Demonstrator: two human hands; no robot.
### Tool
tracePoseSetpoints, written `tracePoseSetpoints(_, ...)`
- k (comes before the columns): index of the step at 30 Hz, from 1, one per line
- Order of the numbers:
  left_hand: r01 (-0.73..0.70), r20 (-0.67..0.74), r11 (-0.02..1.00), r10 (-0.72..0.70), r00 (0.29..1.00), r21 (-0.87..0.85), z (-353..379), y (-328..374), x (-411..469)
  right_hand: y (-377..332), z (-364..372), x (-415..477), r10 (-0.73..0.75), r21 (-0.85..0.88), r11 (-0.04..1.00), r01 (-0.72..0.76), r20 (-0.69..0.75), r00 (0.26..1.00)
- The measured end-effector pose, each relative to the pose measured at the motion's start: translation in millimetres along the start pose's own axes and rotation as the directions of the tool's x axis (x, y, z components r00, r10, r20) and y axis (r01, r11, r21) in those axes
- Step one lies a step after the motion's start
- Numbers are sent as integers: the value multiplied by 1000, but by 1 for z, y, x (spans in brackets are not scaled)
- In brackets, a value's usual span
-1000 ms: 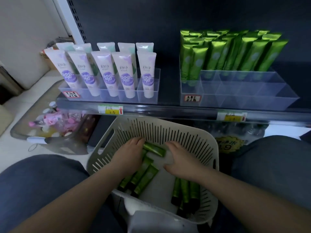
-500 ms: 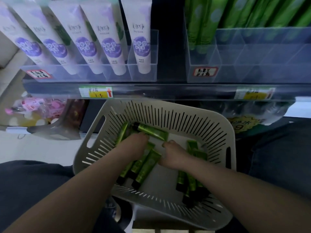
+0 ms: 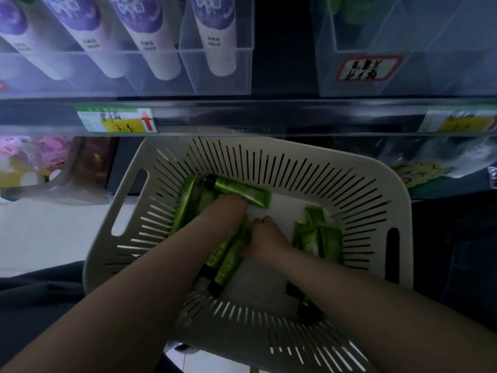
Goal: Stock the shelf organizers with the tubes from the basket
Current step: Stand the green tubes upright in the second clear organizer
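Green tubes [image 3: 228,254], a bundle of them at the centre of the basket floor, and both hands are down on that bundle: the left hand [image 3: 226,214] lies over its upper end, the right hand [image 3: 265,239] curls in against its side, fingers bent toward the tubes, though whether either hand has truly closed on one I cannot tell, the fingertips are buried among the green. Out from there, one loose tube [image 3: 242,191] lies crosswise at twelve o'clock, just touching the left hand; another group [image 3: 320,238] sits at three o'clock beside the right wrist, and a dark cap pokes out under the right forearm at five. All of it rests in the slotted grey basket [image 3: 269,168] on the person's lap. Risk here: scooping several slick tubes at once, one could slide free on the lift and drop back, or a cap could catch in a slot. Up at one o'clock, the clear organizer [image 3: 403,76] for the green stock is cut off by the frame, its open cells out of sight; the purple-labelled tubes [image 3: 215,36] at eleven blur, label print unreadable.
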State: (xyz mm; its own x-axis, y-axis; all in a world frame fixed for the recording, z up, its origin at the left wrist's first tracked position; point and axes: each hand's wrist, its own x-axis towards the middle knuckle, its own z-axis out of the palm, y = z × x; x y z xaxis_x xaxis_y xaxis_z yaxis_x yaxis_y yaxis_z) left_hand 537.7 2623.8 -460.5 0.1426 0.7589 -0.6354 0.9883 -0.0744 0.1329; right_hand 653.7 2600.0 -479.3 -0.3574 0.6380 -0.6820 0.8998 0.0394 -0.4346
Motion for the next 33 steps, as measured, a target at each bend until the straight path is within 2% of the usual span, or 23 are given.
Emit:
tracePoseSetpoints(8,-23,78,997,17,997,75,-4,4,16,-2,10,11,-54,-86,995,50,-37,998)
tracePoseSetpoints(15,-25,147,997,14,989,76,-5,6,18,2,10,14,-9,-26,1000,8,-43,999)
tracePoseSetpoints(24,-17,233,1000,11,972,24,-5,-2,11,3,1,14,14,182,983,-12,-14,1000)
tracePoseSetpoints(33,-15,206,1000,13,978,10,-21,-9,-9,2,-12,5,-7,355,935,6,0,1000)
